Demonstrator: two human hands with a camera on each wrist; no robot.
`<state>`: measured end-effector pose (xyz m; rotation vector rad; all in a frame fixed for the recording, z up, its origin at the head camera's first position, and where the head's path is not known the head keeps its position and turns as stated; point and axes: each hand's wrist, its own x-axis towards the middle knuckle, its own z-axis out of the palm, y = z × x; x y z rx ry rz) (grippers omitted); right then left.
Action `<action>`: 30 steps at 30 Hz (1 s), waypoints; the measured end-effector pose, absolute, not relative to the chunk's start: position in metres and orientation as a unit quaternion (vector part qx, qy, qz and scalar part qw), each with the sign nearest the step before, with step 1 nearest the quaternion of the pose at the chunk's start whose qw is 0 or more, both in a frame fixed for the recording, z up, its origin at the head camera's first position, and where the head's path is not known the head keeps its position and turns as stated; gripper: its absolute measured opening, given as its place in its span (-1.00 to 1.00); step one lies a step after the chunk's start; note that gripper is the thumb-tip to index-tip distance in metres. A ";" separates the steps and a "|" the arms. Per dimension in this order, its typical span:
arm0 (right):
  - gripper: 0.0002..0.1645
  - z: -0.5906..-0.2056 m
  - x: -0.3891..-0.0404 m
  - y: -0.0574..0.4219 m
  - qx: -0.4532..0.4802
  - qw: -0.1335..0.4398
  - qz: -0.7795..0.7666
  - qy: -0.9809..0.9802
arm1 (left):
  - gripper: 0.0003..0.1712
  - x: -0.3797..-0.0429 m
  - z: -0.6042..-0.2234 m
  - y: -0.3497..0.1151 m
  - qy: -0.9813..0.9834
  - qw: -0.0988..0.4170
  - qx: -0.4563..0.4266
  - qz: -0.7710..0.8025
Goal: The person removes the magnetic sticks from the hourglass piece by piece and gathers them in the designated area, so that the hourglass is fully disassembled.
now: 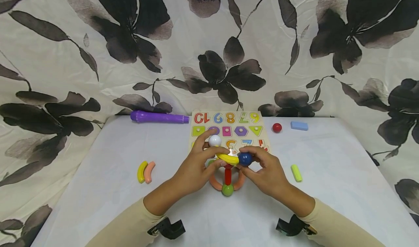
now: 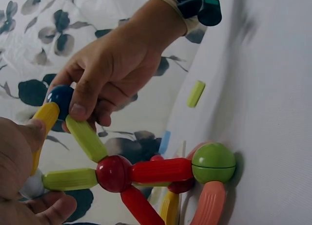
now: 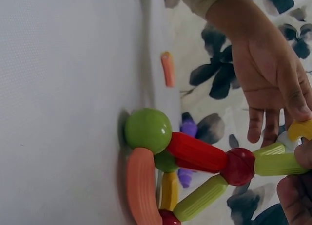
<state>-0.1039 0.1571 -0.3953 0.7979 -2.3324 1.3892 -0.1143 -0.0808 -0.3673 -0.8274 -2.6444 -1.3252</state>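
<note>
A structure of magnetic balls and sticks stands on the table, a green ball [image 1: 227, 190] and salmon curved sticks [image 3: 142, 186] low on it. Red sticks [image 2: 163, 170] rise to a red ball [image 2: 114, 173], from which light green sticks [image 2: 87, 140] go up. My left hand [image 1: 193, 167] pinches a yellow curved stick [image 1: 228, 158] between thumb and fingers, beside a white ball [image 1: 215, 140]. My right hand [image 1: 270, 172] grips a blue ball [image 1: 245, 159] at the stick's other end. In the left wrist view, the yellow stick meets this blue ball, as does one light green stick.
Behind the structure lies a number-and-shape puzzle board [image 1: 235, 120]. A purple tube [image 1: 159, 117] lies at back left. Loose yellow [image 1: 142, 171] and salmon [image 1: 149, 172] curved sticks lie left; a light green stick [image 1: 296, 173], a red ball [image 1: 276, 127] and a blue block [image 1: 299, 126] lie right.
</note>
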 end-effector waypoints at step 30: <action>-0.32 -0.396 -0.105 0.158 0.287 0.155 0.490 -0.808 | -0.70 -0.115 -0.367 -0.078 -0.856 0.029 -0.274 -0.437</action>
